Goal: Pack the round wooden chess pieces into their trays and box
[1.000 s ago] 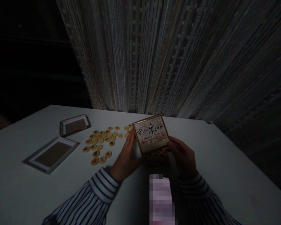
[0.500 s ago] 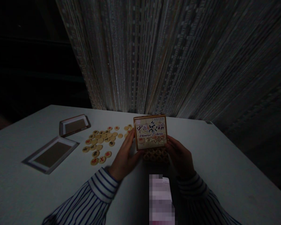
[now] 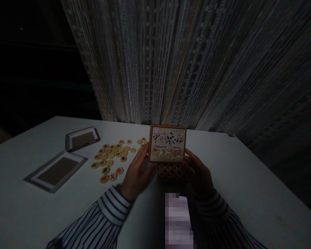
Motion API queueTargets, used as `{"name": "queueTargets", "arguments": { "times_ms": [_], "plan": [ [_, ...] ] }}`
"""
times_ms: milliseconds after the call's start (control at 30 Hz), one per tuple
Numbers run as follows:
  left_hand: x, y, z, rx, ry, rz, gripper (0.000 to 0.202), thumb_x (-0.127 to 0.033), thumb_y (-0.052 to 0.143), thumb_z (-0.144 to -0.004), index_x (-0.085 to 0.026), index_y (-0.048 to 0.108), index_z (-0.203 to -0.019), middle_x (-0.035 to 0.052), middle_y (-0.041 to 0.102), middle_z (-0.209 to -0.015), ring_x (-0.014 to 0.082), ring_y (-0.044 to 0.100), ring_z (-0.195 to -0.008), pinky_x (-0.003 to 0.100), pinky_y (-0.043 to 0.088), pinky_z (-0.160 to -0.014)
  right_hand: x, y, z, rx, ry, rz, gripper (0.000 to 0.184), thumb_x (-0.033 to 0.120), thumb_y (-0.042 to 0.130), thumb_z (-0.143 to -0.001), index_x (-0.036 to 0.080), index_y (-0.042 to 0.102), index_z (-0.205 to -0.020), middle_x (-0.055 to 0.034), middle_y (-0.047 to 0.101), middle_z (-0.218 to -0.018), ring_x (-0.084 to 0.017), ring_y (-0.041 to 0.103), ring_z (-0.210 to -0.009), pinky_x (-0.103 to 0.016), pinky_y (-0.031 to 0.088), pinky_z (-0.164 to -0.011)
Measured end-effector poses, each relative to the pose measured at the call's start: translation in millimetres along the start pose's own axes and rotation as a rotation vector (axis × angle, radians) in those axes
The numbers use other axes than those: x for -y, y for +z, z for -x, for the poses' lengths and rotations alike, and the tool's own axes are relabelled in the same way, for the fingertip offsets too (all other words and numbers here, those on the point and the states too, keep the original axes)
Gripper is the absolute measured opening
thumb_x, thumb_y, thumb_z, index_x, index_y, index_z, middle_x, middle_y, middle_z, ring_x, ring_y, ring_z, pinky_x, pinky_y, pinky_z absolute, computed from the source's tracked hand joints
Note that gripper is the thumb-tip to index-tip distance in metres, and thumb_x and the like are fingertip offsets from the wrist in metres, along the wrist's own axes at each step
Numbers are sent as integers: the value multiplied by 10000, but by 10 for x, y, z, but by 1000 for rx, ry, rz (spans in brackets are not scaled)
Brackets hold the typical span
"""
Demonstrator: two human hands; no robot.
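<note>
Both hands hold a Chinese chess box lid (image 3: 167, 144) just above the white table (image 3: 248, 193). My left hand (image 3: 136, 173) grips its left edge, and my right hand (image 3: 198, 174) grips its right edge. Under the lid, several round pieces (image 3: 171, 170) sit packed in the box bottom, partly hidden. Both sleeves are striped.
Several loose round chess pieces (image 3: 111, 157) lie scattered left of the box. Two flat box trays, a nearer tray (image 3: 56, 171) and a farther tray (image 3: 82, 138), rest further left. A bead curtain (image 3: 186, 65) hangs behind the table. A blurred pink object (image 3: 178, 221) sits near my body.
The lid has risen and tilted upright toward me, turning square to the view, exposing more of the packed pieces beneath. Both hands stayed on its edges.
</note>
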State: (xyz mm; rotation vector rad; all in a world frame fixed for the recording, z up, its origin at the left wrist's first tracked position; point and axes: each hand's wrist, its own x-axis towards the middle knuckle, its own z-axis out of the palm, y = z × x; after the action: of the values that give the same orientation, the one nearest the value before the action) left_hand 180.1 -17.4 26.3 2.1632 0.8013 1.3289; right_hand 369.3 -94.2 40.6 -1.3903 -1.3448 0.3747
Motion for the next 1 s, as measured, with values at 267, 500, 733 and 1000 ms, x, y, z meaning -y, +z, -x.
{"name": "queueTargets", "arguments": {
  "times_ms": [267,500,733,1000],
  "plan": [
    [-30,-28,-6,-37,65,-50,595,-254,527,-809,-272,265,-1343,83,380,-1368,218,333,-1261,427,351,-1011,15,-7,2,14,-56,72,426,319,496,-814,188,477,-1219,-64,668,-1005,-177,628,-903,-318,537,-747],
    [-26,-41,-15,-29,10,-35,535,-293,519,-810,-227,342,-1310,93,427,-1334,216,379,-1233,413,335,-1022,33,-20,6,23,-121,97,424,341,485,-820,189,488,-1216,-78,643,-1060,-193,604,-956,-341,517,-790],
    [-4,-23,-15,-27,-129,30,502,-335,525,-797,-200,415,-1268,92,480,-1290,220,445,-1179,398,359,-999,-40,-49,-12,-47,-303,248,376,336,501,-810,197,523,-1159,-103,617,-1038,-205,578,-950,-362,516,-759],
    [-27,-40,-38,8,-176,109,468,-346,502,-809,-181,447,-1244,87,522,-1251,200,489,-1137,385,375,-984,-30,-60,-10,-58,-326,366,369,339,487,-820,183,511,-1153,-118,586,-1136,-217,541,-1046,-390,499,-816]
  ]
}}
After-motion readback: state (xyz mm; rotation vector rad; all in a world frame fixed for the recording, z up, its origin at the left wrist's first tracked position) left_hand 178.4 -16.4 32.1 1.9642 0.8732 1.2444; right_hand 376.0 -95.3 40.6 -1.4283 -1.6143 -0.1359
